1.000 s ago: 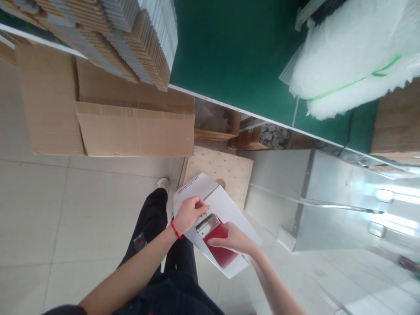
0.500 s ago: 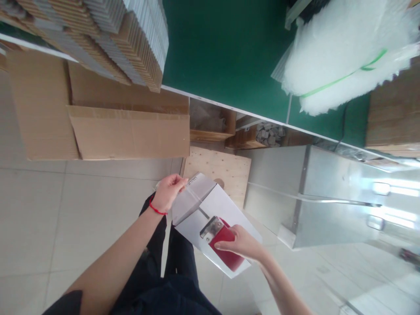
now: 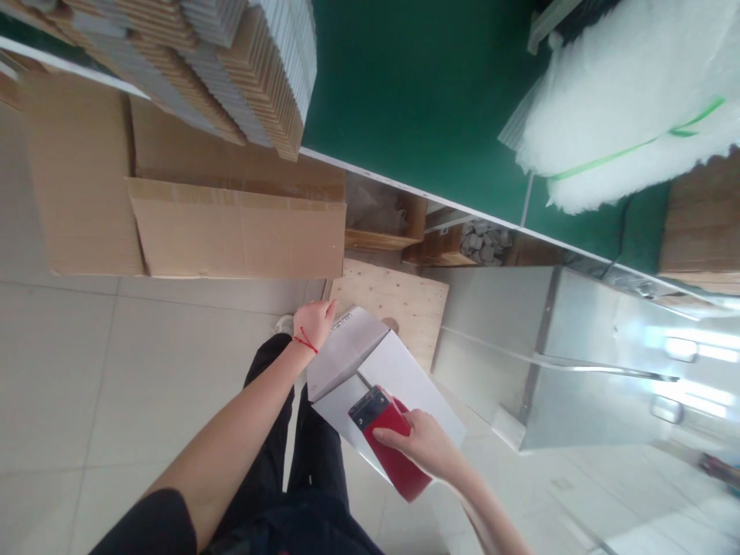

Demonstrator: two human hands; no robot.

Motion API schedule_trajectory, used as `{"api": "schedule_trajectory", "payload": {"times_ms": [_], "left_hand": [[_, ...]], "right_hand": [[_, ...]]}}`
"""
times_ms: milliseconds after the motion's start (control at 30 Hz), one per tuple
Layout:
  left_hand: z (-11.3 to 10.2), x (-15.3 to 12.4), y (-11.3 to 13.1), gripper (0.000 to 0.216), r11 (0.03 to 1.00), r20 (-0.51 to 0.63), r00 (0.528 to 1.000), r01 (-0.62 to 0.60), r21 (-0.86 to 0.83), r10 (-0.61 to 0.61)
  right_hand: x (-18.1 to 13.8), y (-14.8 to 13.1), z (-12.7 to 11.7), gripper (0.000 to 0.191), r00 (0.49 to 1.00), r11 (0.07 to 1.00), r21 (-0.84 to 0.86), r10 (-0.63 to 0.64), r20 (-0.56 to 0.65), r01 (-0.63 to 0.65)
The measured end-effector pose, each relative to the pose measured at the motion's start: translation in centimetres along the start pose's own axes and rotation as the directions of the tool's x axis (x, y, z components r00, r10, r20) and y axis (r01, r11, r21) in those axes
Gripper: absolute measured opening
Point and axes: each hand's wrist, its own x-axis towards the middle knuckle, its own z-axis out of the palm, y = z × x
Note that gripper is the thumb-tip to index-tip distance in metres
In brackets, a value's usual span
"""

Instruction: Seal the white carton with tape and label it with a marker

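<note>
My right hand (image 3: 425, 439) is wrapped round a red tape dispenser (image 3: 390, 439) with a metal head, held over a white carton (image 3: 398, 370). The carton lies tilted in front of my legs, and a seam runs along its upper face. Dark print shows near its far corner. My left hand (image 3: 314, 324), with a red string on the wrist, is closed against the carton's far left edge. Its fingertips are mostly turned away, so what they grip, if anything, is hidden.
A green-topped table (image 3: 416, 100) runs across the far side, bearing stacked flat cardboard (image 3: 260, 77) and a bundle of white wrap (image 3: 624, 116). Below are an open brown carton (image 3: 237, 235), a plywood board (image 3: 398, 297) and a grey metal cabinet (image 3: 497, 324).
The dispenser's head has tilted and shifted slightly on the carton. My left hand has turned at the wrist, staying by the carton's edge. The whole view has shifted a little.
</note>
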Motion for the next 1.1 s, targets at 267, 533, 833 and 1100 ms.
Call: {"api": "schedule_trajectory", "payload": {"times_ms": [267, 533, 833, 1100], "left_hand": [[2.3, 2.0, -2.0, 0.051, 0.995, 0.122, 0.992, -0.027, 0.097, 0.015], [5.2, 2.8, -3.2, 0.055, 0.997, 0.223, 0.975, -0.007, 0.071, -0.009], [9.6, 2.3, -2.8, 0.043, 0.998, 0.382, 0.924, 0.009, -0.067, 0.017], [12.2, 1.8, -4.2, 0.032, 0.963, 0.389, 0.92, 0.139, -0.23, -0.04]], "right_hand": [[2.2, -2.2, -0.3, 0.038, 0.992, 0.993, 0.02, 0.119, 0.036, -0.12], [3.3, -3.0, 0.1, 0.036, 0.978, 0.977, 0.051, 0.205, 0.045, -0.208], [3.8, -3.1, 0.6, 0.037, 0.968, 0.966, 0.061, 0.248, 0.045, -0.251], [3.7, -3.3, 0.7, 0.043, 0.967, 0.967, 0.029, 0.25, 0.054, -0.252]]}}
